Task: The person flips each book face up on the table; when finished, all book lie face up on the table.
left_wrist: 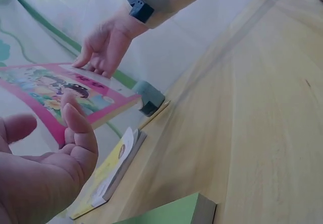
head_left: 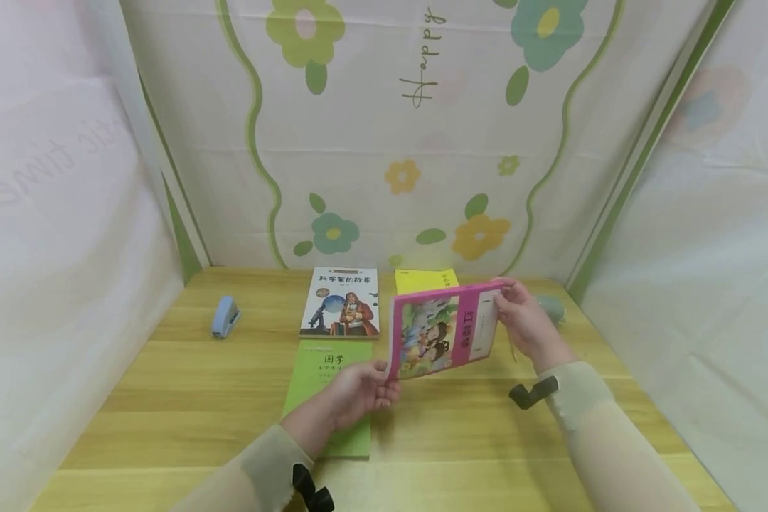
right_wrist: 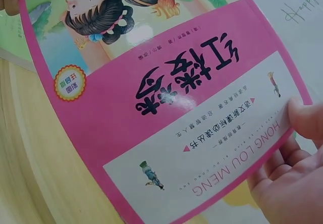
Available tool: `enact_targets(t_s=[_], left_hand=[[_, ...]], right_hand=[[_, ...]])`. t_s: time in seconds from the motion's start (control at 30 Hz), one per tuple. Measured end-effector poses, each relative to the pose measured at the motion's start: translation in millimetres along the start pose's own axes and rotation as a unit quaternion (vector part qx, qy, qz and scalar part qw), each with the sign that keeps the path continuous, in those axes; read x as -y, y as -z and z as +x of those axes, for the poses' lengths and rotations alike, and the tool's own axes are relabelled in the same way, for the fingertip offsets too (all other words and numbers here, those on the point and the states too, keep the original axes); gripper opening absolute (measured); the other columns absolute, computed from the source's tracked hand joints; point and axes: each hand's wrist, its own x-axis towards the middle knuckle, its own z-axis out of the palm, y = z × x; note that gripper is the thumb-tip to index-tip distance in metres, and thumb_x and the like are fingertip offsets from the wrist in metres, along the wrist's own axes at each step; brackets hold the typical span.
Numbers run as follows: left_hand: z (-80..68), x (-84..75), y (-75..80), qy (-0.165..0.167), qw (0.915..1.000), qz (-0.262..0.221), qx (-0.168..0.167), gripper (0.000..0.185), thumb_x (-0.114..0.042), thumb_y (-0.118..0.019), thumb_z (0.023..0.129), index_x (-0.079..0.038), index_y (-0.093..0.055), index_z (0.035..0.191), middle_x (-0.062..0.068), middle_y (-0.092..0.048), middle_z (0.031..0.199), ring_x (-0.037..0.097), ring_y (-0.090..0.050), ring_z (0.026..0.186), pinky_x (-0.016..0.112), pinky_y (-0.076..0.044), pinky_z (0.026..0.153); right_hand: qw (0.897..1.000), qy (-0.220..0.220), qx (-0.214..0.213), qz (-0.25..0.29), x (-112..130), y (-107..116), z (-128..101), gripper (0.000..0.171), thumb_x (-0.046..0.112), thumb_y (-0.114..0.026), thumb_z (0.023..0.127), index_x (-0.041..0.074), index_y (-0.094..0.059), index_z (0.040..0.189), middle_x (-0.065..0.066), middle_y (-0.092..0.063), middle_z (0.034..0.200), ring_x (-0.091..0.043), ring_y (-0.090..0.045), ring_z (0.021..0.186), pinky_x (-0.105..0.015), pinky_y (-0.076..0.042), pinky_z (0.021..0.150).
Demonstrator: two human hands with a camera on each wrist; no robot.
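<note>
A pink picture-covered book [head_left: 444, 331] is held up, tilted, above the wooden table. My right hand [head_left: 526, 320] grips its right edge, thumb on the front cover and fingers behind, as the right wrist view shows at the white panel of the cover [right_wrist: 202, 153]. At the opposite end, my left hand [head_left: 358, 391] holds the lower left corner between thumb and fingers. Beneath the left forearm lies a green book [head_left: 313, 355], partly covered by that hand. A yellow book [head_left: 422, 279] rests behind the pink one, which hides most of it.
A white book with a figure in red [head_left: 339, 306] lies just beyond the green one. Toward the left edge stands a light blue stapler [head_left: 225, 317]. A grey-green object [left_wrist: 149, 98] and a thin stick [left_wrist: 157, 115] are on the right side. Patterned cloth [head_left: 358, 142] walls surround the table.
</note>
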Motion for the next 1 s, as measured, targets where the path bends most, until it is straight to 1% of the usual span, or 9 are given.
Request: enact_targets(t_s=[0.07,0.13,0.27,0.5,0.6,0.7,0.8,0.9,1.0], left_hand=[[0.5,0.0,-0.4,-0.005,1.0,0.008,0.0,0.048,-0.002,-0.049,0.088,0.014,-0.041,0.133,0.015,-0.062,0.096,0.019,-0.061,0.081,0.03,-0.052,0.079],[1.0,1.1,-0.6,-0.01,0.9994,0.034,-0.006,0.049,-0.001,-0.054,0.089,0.012,-0.041,0.135,0.015,-0.063,0.095,0.019,-0.063,0.08,0.029,-0.054,0.076],[1.6,4.6,-0.8,-0.011,0.996,0.085,-0.026,0.049,-0.006,-0.065,0.091,0.005,-0.045,0.133,0.015,-0.066,0.091,0.019,-0.064,0.076,0.027,-0.056,0.07],[1.7,5.7,-1.5,-0.025,0.9908,0.121,-0.054,0.045,-0.014,-0.07,0.09,0.0,-0.052,0.129,0.02,-0.069,0.086,0.023,-0.068,0.068,0.032,-0.06,0.063],[1.3,6.2,-2.0,-0.022,0.9873,0.144,-0.063,0.043,-0.013,-0.072,0.088,-0.002,-0.057,0.127,0.021,-0.07,0.088,0.027,-0.069,0.069,0.037,-0.06,0.063],[1.3,7.8,-2.9,-0.011,0.9803,0.182,-0.077,0.041,-0.013,-0.075,0.085,-0.003,-0.062,0.123,0.018,-0.07,0.091,0.032,-0.069,0.073,0.042,-0.06,0.064],[2.4,9.6,-3.7,0.001,0.973,0.213,-0.09,0.037,-0.015,-0.077,0.083,-0.003,-0.066,0.116,0.013,-0.07,0.091,0.033,-0.068,0.074,0.045,-0.059,0.064],[2.9,9.6,-4.6,0.0,0.9721,0.217,-0.089,0.034,-0.015,-0.075,0.085,0.0,-0.066,0.114,0.012,-0.07,0.092,0.031,-0.068,0.076,0.044,-0.06,0.066],[4.5,8.0,-4.1,-0.009,0.9751,0.204,-0.086,0.038,-0.016,-0.073,0.086,0.002,-0.063,0.118,0.013,-0.071,0.094,0.03,-0.069,0.078,0.042,-0.059,0.069]], right_hand=[[1.0,-0.006,-0.007,0.002,0.5,0.5,-0.3,0.02,0.005,-0.05,0.102,0.02,-0.057,0.112,0.004,-0.06,0.104,-0.013,-0.055,0.098,-0.028,-0.044,0.089],[1.0,-0.012,-0.009,-0.002,0.9,1.0,-0.3,0.019,0.005,-0.05,0.102,0.02,-0.057,0.112,0.003,-0.059,0.103,-0.013,-0.055,0.097,-0.028,-0.044,0.089],[0.999,-0.028,-0.013,-0.018,1.0,1.4,0.7,0.018,0.005,-0.052,0.102,0.019,-0.056,0.112,0.001,-0.058,0.102,-0.015,-0.055,0.096,-0.03,-0.045,0.088],[0.994,-0.072,-0.036,-0.079,2.9,3.6,1.3,0.014,0.01,-0.054,0.101,0.017,-0.054,0.114,-0.005,-0.057,0.108,-0.017,-0.06,0.092,-0.029,-0.054,0.08],[0.989,-0.091,-0.046,-0.103,3.0,3.2,0.3,0.015,0.011,-0.055,0.101,0.016,-0.054,0.116,-0.008,-0.057,0.111,-0.018,-0.062,0.092,-0.03,-0.055,0.08],[0.986,-0.105,-0.041,-0.122,2.6,2.9,-1.0,0.018,0.013,-0.054,0.101,0.014,-0.053,0.12,-0.011,-0.057,0.114,-0.02,-0.063,0.091,-0.033,-0.056,0.079],[0.985,-0.108,-0.029,-0.129,2.5,3.5,-2.0,0.021,0.013,-0.054,0.102,0.011,-0.052,0.122,-0.012,-0.058,0.113,-0.021,-0.065,0.089,-0.034,-0.057,0.076],[0.986,-0.106,-0.011,-0.129,2.5,5.1,-2.2,0.022,0.012,-0.053,0.102,0.007,-0.05,0.124,-0.013,-0.059,0.112,-0.023,-0.065,0.089,-0.035,-0.057,0.075],[0.985,-0.109,0.011,-0.134,1.8,6.1,-2.5,0.024,0.011,-0.054,0.101,0.004,-0.05,0.124,-0.014,-0.06,0.11,-0.024,-0.065,0.09,-0.037,-0.058,0.076]])
